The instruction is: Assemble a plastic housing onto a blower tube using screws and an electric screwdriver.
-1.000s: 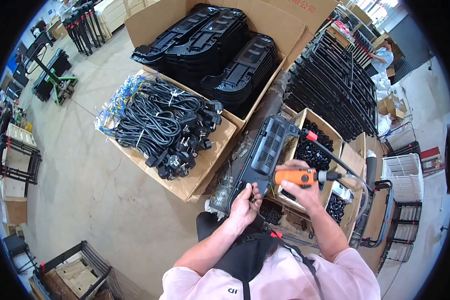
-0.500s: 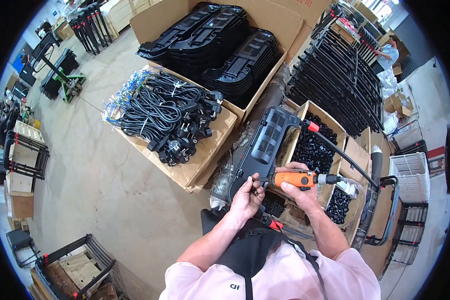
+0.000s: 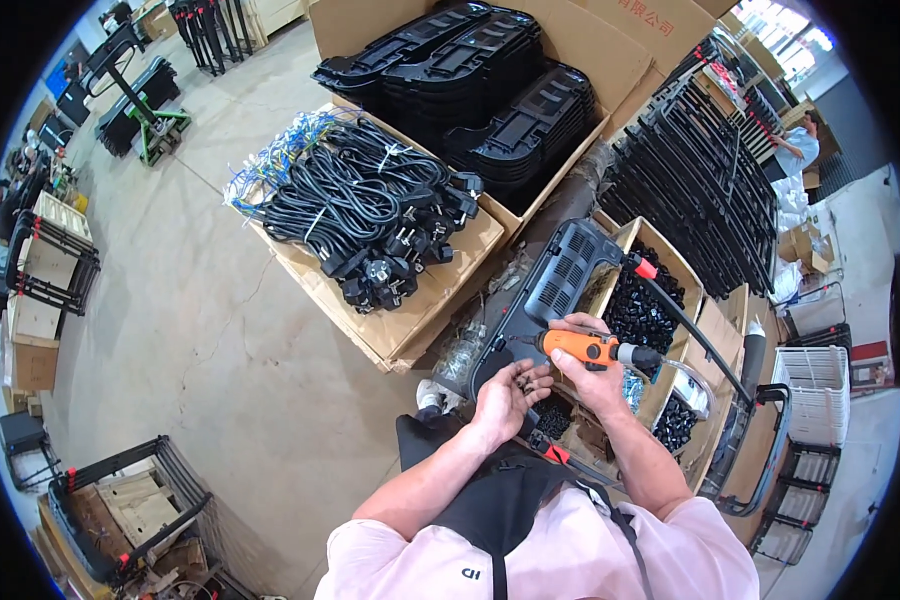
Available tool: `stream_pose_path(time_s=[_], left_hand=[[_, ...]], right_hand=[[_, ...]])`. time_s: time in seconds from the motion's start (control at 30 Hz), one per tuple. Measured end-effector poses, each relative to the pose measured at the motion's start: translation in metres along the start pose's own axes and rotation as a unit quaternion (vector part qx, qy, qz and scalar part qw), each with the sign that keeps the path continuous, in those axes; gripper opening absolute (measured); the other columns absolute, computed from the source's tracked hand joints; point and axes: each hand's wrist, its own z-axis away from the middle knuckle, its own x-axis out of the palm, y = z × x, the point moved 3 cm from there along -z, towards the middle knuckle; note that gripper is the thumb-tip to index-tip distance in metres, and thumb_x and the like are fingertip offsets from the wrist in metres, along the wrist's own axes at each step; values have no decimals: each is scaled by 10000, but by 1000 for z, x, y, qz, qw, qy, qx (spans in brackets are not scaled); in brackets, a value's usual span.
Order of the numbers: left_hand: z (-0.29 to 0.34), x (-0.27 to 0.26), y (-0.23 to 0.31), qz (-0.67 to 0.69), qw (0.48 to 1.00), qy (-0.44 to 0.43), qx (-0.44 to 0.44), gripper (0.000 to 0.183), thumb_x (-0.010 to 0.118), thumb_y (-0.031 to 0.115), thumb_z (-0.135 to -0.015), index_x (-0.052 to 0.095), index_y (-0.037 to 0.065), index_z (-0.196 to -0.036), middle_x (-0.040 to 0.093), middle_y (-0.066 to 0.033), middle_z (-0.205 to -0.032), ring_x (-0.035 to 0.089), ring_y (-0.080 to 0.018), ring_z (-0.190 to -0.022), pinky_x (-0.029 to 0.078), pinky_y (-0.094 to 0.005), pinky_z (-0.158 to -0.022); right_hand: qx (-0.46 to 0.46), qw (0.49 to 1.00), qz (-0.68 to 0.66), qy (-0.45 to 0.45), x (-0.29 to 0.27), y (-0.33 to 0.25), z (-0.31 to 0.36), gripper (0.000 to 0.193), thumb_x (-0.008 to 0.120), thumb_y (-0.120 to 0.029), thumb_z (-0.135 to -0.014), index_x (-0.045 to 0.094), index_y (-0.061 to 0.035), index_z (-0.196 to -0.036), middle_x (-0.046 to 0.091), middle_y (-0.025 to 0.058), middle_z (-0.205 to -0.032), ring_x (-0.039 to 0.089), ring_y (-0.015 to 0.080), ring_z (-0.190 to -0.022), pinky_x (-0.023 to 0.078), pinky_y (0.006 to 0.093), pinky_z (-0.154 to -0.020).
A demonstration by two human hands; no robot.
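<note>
- In the head view, we see our right hand [image 3: 598, 378] closed around an orange electric screwdriver [image 3: 582, 347], which lies almost level with its tip pointing to our left.
- The tip of the screwdriver is at the dark grey plastic housing [image 3: 550, 290], a long panel with vent slots that leans across our lap and over the boxes in front.
- Our left hand [image 3: 505, 398] lies palm up just beside the lower end of the housing, the fingers half curled around some small dark screws [image 3: 526, 378]; this grip is loose, not shut tight.
- Just behind the housing stands a cardboard box of small black parts [image 3: 650, 305], and a thin black rod with a red end [image 3: 670, 305] lies across it.
- To the left, on a flat cardboard box [image 3: 390, 325], there is a heap of black power cables with plugs [image 3: 365, 210].
- Further away, a large carton [image 3: 640, 45] holds stacks of black plastic panels [image 3: 480, 80].
- On the right are rows of black metal frames [image 3: 700, 170], and near them a white wire basket [image 3: 815, 395].
- The concrete floor [image 3: 190, 330] is grey; another person [image 3: 800, 145] works at the far right.
</note>
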Motion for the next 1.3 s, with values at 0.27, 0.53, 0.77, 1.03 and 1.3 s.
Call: stream_pose_path(time_s=[0.27,0.53,0.77,1.03,1.3], left_hand=[[13,-6,-1,-121,992,-45,4,340,499,283,-1144,651,12,-1282,726,-64,-1089,703,-144,-909,603,-300,-820],[16,-23,3,-159,987,-29,12,305,569,241,-1118,680,22,-1299,700,-13,-1017,671,-111,-864,588,-271,-800],[15,-29,1,-149,988,-1,26,279,569,185,-1113,676,16,-1307,699,-27,-1012,677,-116,-867,598,-266,-809],[11,-31,1,-103,995,-13,8,290,582,229,-1108,679,30,-1295,710,-29,-974,692,-128,-826,612,-277,-782],[5,-29,9,80,997,18,13,308,599,345,-1094,654,73,-1229,663,-5,-923,648,-147,-846,576,-296,-782]], right_hand=[[24,999,32,-10,11,5,-12,554,801,-88,-888,531,-14,-1367,690,172,-1325,664,231,-1212,521,389,-1083],[30,997,51,-41,21,-7,-23,495,794,-90,-889,573,-18,-1326,696,151,-1303,657,215,-1199,523,367,-1059],[-11,987,139,-80,28,-2,-28,347,775,-64,-901,633,-13,-1214,696,127,-1273,652,185,-1169,527,356,-1031],[4,990,121,-75,29,-6,-30,447,776,-52,-893,602,-9,-1303,690,134,-1290,652,197,-1183,527,355,-1046],[34,999,25,-27,8,-33,12,546,808,-57,-878,553,-4,-1358,701,179,-1309,667,229,-1225,532,380,-1077]])
